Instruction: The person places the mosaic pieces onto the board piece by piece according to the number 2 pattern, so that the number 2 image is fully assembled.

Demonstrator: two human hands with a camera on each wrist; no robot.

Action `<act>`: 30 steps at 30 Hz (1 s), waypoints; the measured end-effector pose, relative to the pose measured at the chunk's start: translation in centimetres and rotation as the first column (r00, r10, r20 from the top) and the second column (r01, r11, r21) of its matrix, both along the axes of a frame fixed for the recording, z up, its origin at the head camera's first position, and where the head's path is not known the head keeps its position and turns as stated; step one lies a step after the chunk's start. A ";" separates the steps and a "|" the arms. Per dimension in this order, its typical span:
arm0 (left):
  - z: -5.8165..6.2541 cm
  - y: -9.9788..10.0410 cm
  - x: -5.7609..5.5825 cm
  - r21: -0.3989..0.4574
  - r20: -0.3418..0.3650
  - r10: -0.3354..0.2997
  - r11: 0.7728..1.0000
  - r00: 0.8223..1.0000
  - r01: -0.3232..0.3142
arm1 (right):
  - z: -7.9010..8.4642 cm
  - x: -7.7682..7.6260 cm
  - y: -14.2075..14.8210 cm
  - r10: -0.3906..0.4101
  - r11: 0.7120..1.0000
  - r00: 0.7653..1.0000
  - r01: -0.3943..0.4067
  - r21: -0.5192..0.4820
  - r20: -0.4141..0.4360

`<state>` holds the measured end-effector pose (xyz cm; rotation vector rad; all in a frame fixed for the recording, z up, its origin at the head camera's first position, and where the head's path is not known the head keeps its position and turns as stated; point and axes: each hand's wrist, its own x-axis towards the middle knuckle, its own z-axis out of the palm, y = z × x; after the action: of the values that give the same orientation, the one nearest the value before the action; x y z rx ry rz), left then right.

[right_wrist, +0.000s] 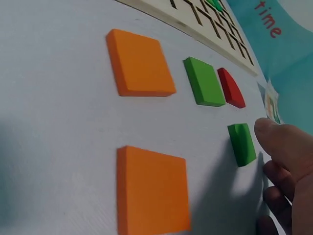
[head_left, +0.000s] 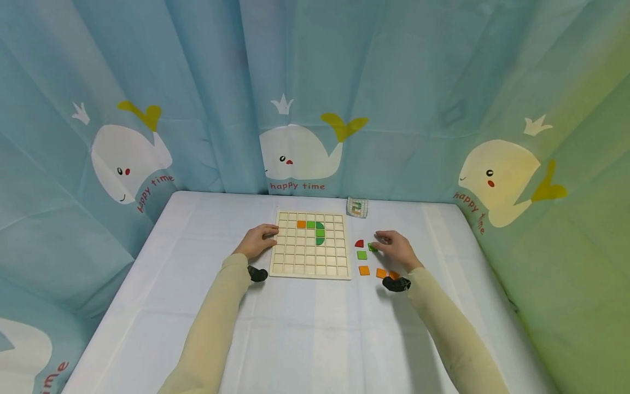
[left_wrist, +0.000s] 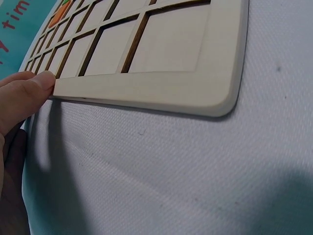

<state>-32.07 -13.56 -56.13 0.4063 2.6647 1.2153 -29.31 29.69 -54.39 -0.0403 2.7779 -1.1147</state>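
A pale wooden grid board [head_left: 290,265] lies on the table, with an orange square tile [head_left: 301,224], green square tiles [head_left: 320,233] and dark green rounded tiles [head_left: 320,241] in its cells. At the board's left edge, my left hand [head_left: 255,241] touches the rim with thumb and fingertips. To the right of the board, my right hand [head_left: 396,250] hovers over a green tile [right_wrist: 242,144]. That tile lies on the cloth in the hand's shadow, just beside the thumb [right_wrist: 274,139]; the fingers are loosely bent with nothing visible between them.
Loose beside the board are a red quarter-round tile [head_left: 360,243], a light green square tile [head_left: 362,255] and several orange square tiles [head_left: 364,270]. A small patterned card [head_left: 357,208] lies at the table's back edge. Whale-print curtains [head_left: 305,71] enclose the white table [head_left: 295,339].
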 end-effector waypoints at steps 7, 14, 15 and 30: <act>-0.1 0.0 -0.1 0.000 0.011 0.005 1.000 1.000 -0.005 | -0.4 -0.1 -0.4 0.036 0.996 0.999 -0.033 0.079 -0.038; 0.1 0.0 0.1 -0.014 0.002 0.002 1.000 1.000 -0.002 | -0.6 0.0 -0.5 0.064 0.992 0.995 -0.054 0.116 -0.079; 0.2 0.0 0.1 -0.014 0.003 0.003 1.000 1.000 -0.003 | -0.6 0.0 -0.5 0.069 0.991 0.994 -0.059 0.119 -0.084; 0.4 0.1 0.3 -0.004 0.020 0.013 1.000 1.000 -0.013 | -0.8 0.1 -0.4 0.092 0.990 0.994 -0.084 0.116 -0.060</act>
<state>-31.79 -13.47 -55.74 0.3750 2.6558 1.2115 -29.20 29.32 -55.21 -0.1886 2.8611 -0.9494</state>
